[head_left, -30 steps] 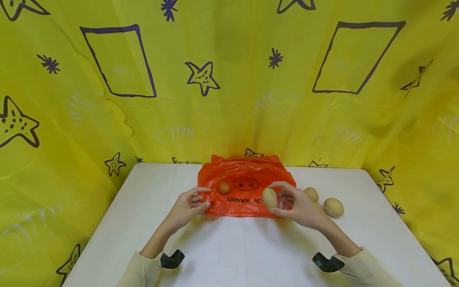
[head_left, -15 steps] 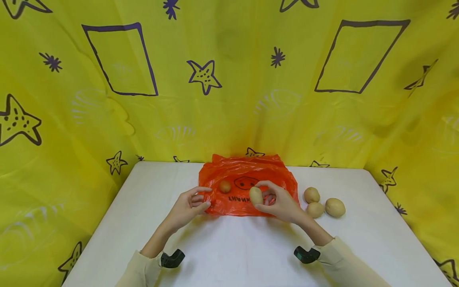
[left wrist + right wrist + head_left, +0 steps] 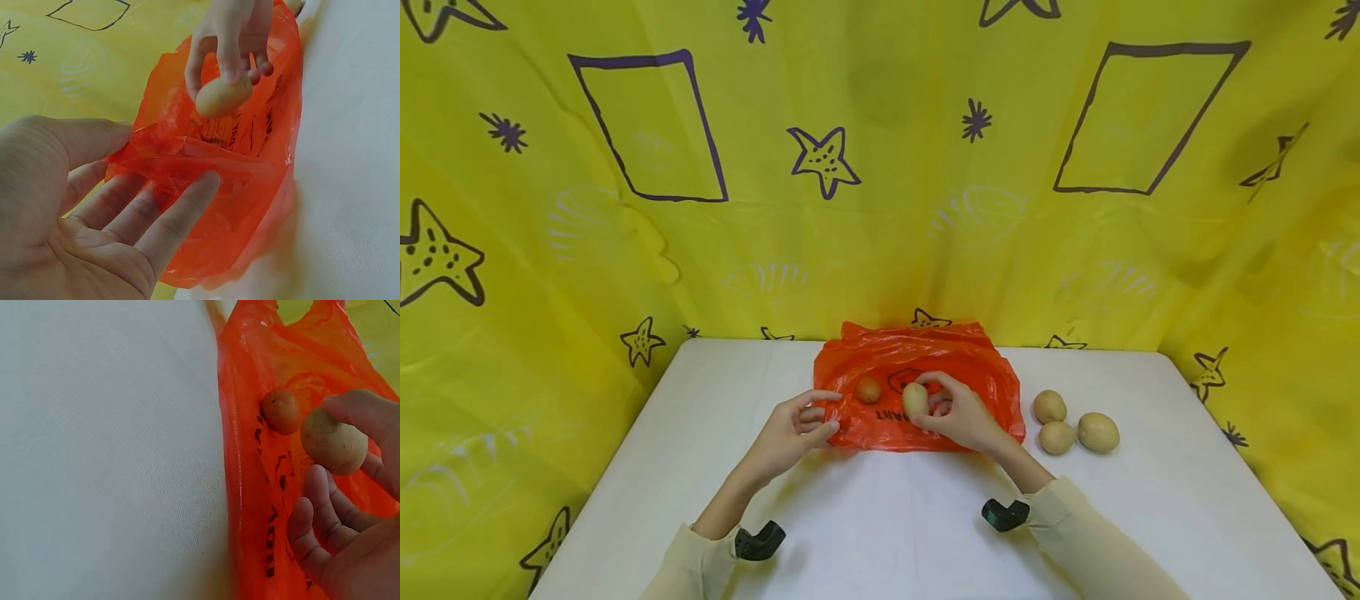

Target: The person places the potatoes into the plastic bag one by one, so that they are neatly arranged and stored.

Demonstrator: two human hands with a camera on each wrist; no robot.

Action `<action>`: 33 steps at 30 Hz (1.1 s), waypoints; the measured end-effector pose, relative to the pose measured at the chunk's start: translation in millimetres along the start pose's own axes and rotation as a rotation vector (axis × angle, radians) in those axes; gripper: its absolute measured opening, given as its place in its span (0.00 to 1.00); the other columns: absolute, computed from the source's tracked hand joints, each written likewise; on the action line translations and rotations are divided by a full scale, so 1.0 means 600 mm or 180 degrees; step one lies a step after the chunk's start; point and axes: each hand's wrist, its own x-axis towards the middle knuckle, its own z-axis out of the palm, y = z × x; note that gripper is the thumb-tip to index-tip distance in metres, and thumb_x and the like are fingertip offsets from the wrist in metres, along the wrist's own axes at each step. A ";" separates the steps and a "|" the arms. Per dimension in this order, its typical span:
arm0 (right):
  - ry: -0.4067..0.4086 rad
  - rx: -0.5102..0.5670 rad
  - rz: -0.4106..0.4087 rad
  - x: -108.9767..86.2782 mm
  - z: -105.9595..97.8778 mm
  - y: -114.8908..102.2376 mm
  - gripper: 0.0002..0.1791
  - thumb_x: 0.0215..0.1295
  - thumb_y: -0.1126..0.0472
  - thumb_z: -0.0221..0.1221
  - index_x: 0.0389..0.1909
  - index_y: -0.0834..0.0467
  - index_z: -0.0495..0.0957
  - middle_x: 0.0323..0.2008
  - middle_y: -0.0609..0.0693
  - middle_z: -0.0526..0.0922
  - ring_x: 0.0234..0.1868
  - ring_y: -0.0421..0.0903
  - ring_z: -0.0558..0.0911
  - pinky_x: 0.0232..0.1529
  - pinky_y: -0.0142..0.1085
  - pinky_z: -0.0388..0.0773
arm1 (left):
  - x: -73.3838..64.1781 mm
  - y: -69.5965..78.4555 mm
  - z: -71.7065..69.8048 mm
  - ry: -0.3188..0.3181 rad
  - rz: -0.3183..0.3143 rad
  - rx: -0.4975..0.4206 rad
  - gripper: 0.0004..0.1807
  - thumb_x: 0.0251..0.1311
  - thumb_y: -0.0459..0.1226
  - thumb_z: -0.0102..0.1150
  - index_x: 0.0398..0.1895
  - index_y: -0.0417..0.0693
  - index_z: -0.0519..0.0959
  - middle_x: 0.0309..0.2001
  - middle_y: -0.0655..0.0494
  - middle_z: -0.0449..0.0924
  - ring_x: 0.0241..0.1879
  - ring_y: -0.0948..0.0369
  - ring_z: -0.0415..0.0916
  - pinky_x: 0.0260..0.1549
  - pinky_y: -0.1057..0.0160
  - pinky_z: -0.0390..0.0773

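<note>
A red plastic bag with black print lies at the far side of the table. My left hand is at its left end; in the left wrist view the fingers and thumb hold the bag's raised edge, with some fingertips hidden by the film. Between thumb and fingers, my right hand grips a potato, held above the bag, apart from its edge. Another potato, tinted orange, shows through the film, left of the held one.
To the bag's right, a group of potatoes rests on the white table. A yellow curtain with drawn stars stands behind the table and along both sides.
My right hand has moved left over the bag with the potato, away from the loose potatoes, uncovering them. My left hand has stayed at the bag's left end.
</note>
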 end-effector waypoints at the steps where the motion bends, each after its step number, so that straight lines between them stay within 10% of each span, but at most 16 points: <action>1: 0.0019 -0.0006 0.0046 0.003 0.002 0.001 0.31 0.59 0.59 0.75 0.62 0.51 0.75 0.39 0.54 0.81 0.36 0.48 0.79 0.34 0.34 0.81 | 0.000 -0.001 0.000 -0.0006 0.0009 -0.0015 0.23 0.69 0.33 0.64 0.65 0.37 0.73 0.52 0.36 0.83 0.50 0.43 0.84 0.47 0.45 0.85; 33: 0.0279 -0.0250 0.0422 0.083 0.053 -0.001 0.34 0.59 0.55 0.75 0.64 0.59 0.75 0.43 0.53 0.81 0.44 0.52 0.78 0.47 0.45 0.82 | 0.004 -0.003 0.002 -0.0032 0.0088 0.0019 0.23 0.69 0.32 0.64 0.65 0.37 0.74 0.50 0.37 0.84 0.46 0.48 0.85 0.45 0.48 0.86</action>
